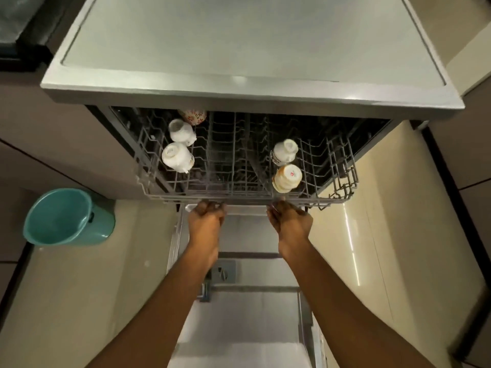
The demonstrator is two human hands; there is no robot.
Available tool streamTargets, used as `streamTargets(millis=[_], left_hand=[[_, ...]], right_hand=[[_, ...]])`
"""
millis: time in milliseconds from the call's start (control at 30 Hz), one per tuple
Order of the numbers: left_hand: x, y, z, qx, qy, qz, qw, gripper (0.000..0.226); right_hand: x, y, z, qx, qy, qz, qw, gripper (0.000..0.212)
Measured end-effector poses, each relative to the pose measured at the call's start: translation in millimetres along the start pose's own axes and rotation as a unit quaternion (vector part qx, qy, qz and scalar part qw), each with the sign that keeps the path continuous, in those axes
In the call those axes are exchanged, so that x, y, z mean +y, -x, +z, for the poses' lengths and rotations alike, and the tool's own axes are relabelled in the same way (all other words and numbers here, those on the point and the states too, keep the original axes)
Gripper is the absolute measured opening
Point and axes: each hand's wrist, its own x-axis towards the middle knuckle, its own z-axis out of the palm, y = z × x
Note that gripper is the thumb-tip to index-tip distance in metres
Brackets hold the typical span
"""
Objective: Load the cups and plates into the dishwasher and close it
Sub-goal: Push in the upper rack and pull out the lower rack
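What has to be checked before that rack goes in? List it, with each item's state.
1. Grip: left hand and right hand both hold the front rail of the rack: ok.
2. Cups: five, all upside down inside the rack: ok.
3. Room for the cups under the top: cannot tell.
4. Plates: none in this rack, and any lower rack is hidden: cannot tell.
5. Door: lies open below the arms, out of the rack's way: ok.
6. Bucket: on the floor to the left, apart from the door: ok.
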Motion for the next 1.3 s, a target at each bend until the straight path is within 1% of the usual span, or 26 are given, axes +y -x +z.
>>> streamTargets(millis=[67,100,167,233,300,333,400,533,633,700,767,800,900,967,1100,1200,1267,1300], left_hand=[[2.3,-20.5,8.8,-0.027,-0.012,0.033,0.999,0.042],[4.2,-31.4,12.1,-0.041,-0.025,0.044,0.998,0.042],[8.7,-50.4,18.2,-0.079,-0.054,0.064,0.993,0.042],[16.2,-58.8,26.9,-0.107,-0.067,0.067,0.990,0.044],[26.3,-62.2,37.7,-0.118,-0.068,0.067,0.988,0.037],[32.1,-63.9,43.7,-0.120,-0.069,0.068,0.988,0.032],[42.0,-68.9,53.4,-0.119,-0.076,0.069,0.988,0.029],[50.8,-83.1,60.1,-0.116,-0.104,0.043,0.987,0.027],[44.4,-88.5,56.6,-0.118,-0.111,0.059,0.985,0.028],[33.1,-91.4,49.3,-0.104,-0.119,0.084,0.984,0.024],[18.9,-92.6,40.0,-0.079,-0.148,0.093,0.981,0.040],[12.2,-92.2,35.0,-0.076,-0.181,0.101,0.975,0.044],[-14.7,-104.5,13.4,-0.099,-0.288,0.124,0.944,0.044],[-31.1,-118.8,-3.8,-0.109,-0.374,0.141,0.910,0.044],[-60.6,-150.2,-28.0,-0.119,-0.554,0.159,0.809,0.051],[-74.2,-176.0,-31.5,-0.127,-0.623,0.197,0.746,0.058],[-83.9,-195.1,-34.9,-0.120,-0.659,0.236,0.704,0.061],[-87.1,-203.5,-35.7,-0.113,-0.678,0.247,0.683,0.063]], right_hand=[[-5.6,-16.5,18.9,-0.009,-0.005,-0.018,1.000,0.002],[-9.1,-24.2,26.7,-0.018,-0.008,-0.032,0.999,0.006],[-16.3,-38.9,39.6,-0.037,0.003,-0.055,0.998,0.004],[-23.8,-50.6,49.8,-0.040,0.037,-0.065,0.996,0.011],[-32.9,-54.7,59.6,-0.037,0.052,-0.061,0.996,0.004],[-37.3,-57.4,64.7,-0.036,0.059,-0.061,0.996,0.008],[-45.4,-62.8,75.5,-0.038,0.062,-0.060,0.995,0.013],[-52.0,-74.3,86.0,-0.036,0.046,-0.064,0.996,0.004],[-43.4,-75.6,75.3,-0.077,0.040,-0.082,0.993,0.008],[-30.7,-77.1,63.0,-0.114,0.050,-0.116,0.985,0.013],[-14.1,-84.2,48.8,-0.120,0.106,-0.163,0.974,0.015],[-5.5,-88.9,42.5,-0.114,0.148,-0.179,0.966,0.016],[23.0,-103.5,22.5,-0.078,0.287,-0.222,0.929,0.021],[37.3,-110.0,11.7,-0.068,0.349,-0.243,0.903,0.018],[61.7,-130.8,-5.2,-0.064,0.452,-0.267,0.849,0.023],[75.4,-155.5,-9.2,-0.066,0.526,-0.307,0.791,0.024],[86.2,-177.1,-8.4,-0.068,0.547,-0.327,0.768,0.024],[90.2,-187.6,-7.6,-0.072,0.557,-0.332,0.757,0.029]])
